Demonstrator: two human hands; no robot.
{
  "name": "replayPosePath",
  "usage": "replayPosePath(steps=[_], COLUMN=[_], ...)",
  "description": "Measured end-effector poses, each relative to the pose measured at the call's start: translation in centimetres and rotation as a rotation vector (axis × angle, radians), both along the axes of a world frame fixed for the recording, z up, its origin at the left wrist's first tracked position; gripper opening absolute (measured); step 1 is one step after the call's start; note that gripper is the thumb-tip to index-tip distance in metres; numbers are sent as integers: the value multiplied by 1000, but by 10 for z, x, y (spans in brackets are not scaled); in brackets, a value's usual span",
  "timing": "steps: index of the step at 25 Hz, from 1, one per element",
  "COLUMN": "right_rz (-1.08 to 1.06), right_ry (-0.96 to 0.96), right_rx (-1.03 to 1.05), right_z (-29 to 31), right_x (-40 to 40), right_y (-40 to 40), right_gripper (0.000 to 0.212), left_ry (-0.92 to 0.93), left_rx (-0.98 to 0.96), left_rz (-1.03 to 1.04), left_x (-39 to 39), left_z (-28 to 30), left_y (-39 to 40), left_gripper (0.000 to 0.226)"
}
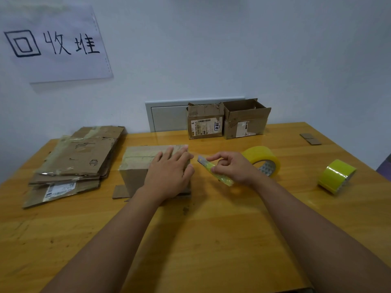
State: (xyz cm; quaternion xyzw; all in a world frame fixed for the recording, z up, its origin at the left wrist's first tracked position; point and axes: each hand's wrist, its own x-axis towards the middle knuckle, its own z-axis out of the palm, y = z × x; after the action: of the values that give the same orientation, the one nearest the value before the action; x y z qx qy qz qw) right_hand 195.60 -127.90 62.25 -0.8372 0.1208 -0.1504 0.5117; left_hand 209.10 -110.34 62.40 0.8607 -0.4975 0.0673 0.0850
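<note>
Left hand [169, 172] flat on taped cardboard box [135, 166], fingers straight, pressing top near right edge, gripping nothing. Box sits mid-table [211, 240], just right of flattened cardboard stack [78, 161]. Right hand [232, 168] curled round yellow utility knife [213, 169] just right of box, blade end pointing up-left (blade itself kinda blurry). Clear tape roll [264, 159] right behind that hand, yellow tape roll [336, 176] further right. Two opened boxes [226, 121] by wall.

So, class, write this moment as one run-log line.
left hand: flat on taped brown cardboard box | right hand: pinches yellow utility knife | knife: right of box
</note>
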Motion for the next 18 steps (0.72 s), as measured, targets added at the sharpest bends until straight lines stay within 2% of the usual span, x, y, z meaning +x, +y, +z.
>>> replayPosePath(steps=[9, 18], right_rz=[-13, 62], right_ry=[-14, 66], right_rx=[-11, -109], right_z=[-2, 2], right_x=[0, 2], right_y=[-2, -3], right_gripper=[24, 31], left_ry=[8, 6], left_rx=[0, -6], left_rz=[-9, -11], left_x=[2, 1], left_z=[-2, 0], left_y=[0, 0], left_gripper=[47, 47])
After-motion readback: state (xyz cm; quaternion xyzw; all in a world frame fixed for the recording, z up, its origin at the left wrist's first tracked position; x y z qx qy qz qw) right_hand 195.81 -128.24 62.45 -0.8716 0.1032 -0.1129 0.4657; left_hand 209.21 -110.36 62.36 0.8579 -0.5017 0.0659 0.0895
